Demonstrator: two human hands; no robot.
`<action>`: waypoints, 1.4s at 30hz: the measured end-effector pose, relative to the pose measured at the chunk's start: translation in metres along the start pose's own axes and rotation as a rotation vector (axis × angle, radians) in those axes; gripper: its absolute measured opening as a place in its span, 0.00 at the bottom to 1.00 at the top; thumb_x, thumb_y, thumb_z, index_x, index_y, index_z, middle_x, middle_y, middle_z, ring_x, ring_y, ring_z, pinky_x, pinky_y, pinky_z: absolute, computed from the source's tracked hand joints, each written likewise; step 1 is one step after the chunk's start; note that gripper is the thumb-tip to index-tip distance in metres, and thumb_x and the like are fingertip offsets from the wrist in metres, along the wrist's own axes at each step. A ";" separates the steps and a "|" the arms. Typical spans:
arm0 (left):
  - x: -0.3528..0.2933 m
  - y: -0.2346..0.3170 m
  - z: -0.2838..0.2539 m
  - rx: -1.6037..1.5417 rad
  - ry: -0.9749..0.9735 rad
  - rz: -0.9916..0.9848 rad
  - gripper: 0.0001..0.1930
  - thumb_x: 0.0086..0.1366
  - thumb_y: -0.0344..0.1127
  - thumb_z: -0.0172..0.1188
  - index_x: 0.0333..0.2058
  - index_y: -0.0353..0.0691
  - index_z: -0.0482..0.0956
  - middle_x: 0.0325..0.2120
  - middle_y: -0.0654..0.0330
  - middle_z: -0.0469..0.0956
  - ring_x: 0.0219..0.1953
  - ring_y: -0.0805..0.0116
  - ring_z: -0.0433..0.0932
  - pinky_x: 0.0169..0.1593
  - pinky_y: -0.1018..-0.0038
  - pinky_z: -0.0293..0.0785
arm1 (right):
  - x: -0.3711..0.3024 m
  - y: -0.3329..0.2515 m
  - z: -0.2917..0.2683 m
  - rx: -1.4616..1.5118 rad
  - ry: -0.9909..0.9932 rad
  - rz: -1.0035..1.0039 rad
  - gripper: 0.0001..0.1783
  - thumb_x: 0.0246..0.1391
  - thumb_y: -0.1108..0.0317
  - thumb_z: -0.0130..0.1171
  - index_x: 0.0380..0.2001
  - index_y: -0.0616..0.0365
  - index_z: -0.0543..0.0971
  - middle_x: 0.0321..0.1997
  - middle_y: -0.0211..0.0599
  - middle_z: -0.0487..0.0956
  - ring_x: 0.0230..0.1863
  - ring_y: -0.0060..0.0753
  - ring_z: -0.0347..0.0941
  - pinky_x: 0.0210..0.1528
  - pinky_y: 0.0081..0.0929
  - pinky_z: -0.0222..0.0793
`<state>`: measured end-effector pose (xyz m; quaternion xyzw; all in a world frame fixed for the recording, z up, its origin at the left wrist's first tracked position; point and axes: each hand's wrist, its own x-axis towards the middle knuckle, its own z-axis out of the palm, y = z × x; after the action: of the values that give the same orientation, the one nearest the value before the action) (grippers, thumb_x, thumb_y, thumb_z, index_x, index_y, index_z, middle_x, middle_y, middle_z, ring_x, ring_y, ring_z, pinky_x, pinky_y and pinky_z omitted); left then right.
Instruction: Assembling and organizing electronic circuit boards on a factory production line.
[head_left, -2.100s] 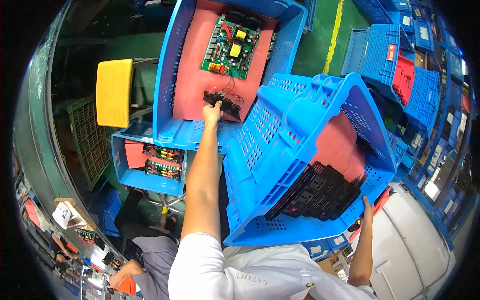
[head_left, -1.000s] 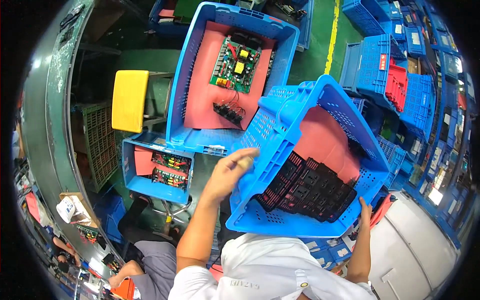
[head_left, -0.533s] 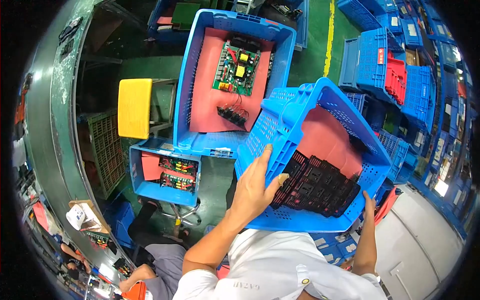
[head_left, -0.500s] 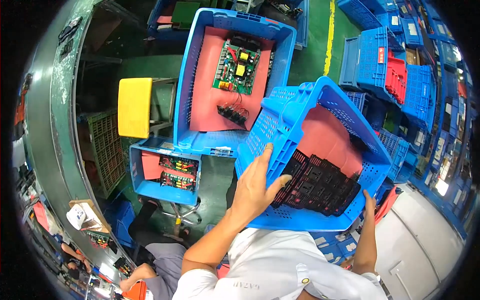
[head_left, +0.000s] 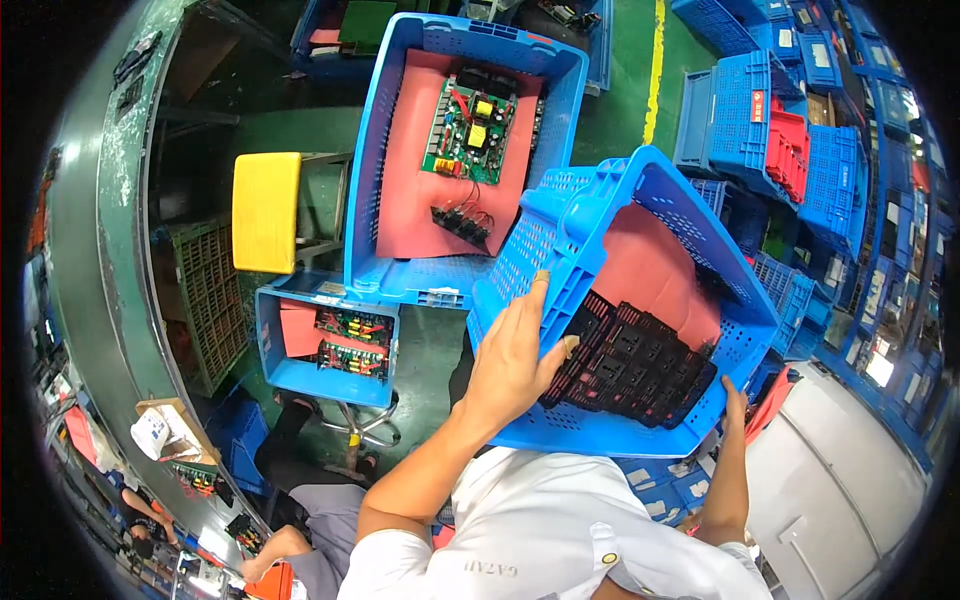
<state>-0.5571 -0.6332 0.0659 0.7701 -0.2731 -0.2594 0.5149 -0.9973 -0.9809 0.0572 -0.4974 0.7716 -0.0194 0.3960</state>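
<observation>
I hold a blue plastic crate (head_left: 530, 240) tilted in front of my body. My left hand (head_left: 508, 365) grips its left side, with the fingers along the outer wall and the thumb over the rim. At the lower right corner, my right hand (head_left: 735, 408) holds the crate's edge, its fingers partly hidden. Inside lie several black slotted plastic panels (head_left: 635, 365) with socket-shaped openings, beside a pink sheet (head_left: 660, 270). Just beyond, another blue crate (head_left: 365, 190) holds a pink sheet, a green circuit board (head_left: 470, 130) and a wired black part (head_left: 462, 225).
A smaller blue bin (head_left: 320, 378) with circuit boards stands at left, near a yellow-topped stool (head_left: 266, 212). A long metal bench (head_left: 125, 250) runs down the left, where another person's arm (head_left: 275, 550) shows. Stacked blue crates (head_left: 740, 125) and a white cabinet (head_left: 840, 470) are on the right.
The whole view has shifted very slightly up and left. Both hands keep the same hold on the tilted crate, and its contents look unmoved.
</observation>
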 end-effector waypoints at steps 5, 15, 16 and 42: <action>-0.002 0.002 -0.003 -0.023 -0.070 -0.095 0.41 0.53 0.33 0.67 0.62 0.30 0.53 0.44 0.41 0.72 0.44 0.44 0.73 0.48 0.61 0.70 | -0.026 -0.015 0.016 0.062 0.030 0.012 0.32 0.49 0.61 0.64 0.55 0.66 0.70 0.50 0.46 0.75 0.47 0.44 0.72 0.52 0.39 0.68; -0.004 0.018 0.008 0.211 -0.036 -0.177 0.37 0.54 0.36 0.66 0.59 0.31 0.58 0.37 0.46 0.72 0.40 0.46 0.74 0.41 0.58 0.71 | 0.006 0.012 -0.011 -0.049 -0.075 -0.032 0.37 0.50 0.55 0.64 0.58 0.66 0.66 0.55 0.44 0.72 0.53 0.43 0.70 0.57 0.38 0.66; -0.003 0.021 0.011 0.220 -0.022 -0.175 0.37 0.54 0.36 0.66 0.59 0.31 0.58 0.37 0.46 0.72 0.40 0.46 0.74 0.41 0.58 0.71 | 0.011 0.016 -0.014 -0.025 -0.073 -0.056 0.35 0.50 0.55 0.64 0.55 0.66 0.68 0.53 0.44 0.74 0.50 0.41 0.71 0.54 0.37 0.67; 0.023 0.136 0.164 0.563 0.211 -0.342 0.25 0.56 0.53 0.62 0.41 0.38 0.71 0.35 0.41 0.79 0.39 0.39 0.77 0.42 0.52 0.71 | 0.060 -0.009 -0.218 0.229 -0.097 -0.667 0.20 0.53 0.53 0.63 0.37 0.60 0.78 0.32 0.25 0.76 0.30 0.20 0.68 0.34 0.26 0.66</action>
<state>-0.6727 -0.7993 0.1349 0.9391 -0.1461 -0.1756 0.2568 -1.1391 -1.1116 0.1752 -0.6746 0.5399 -0.2102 0.4574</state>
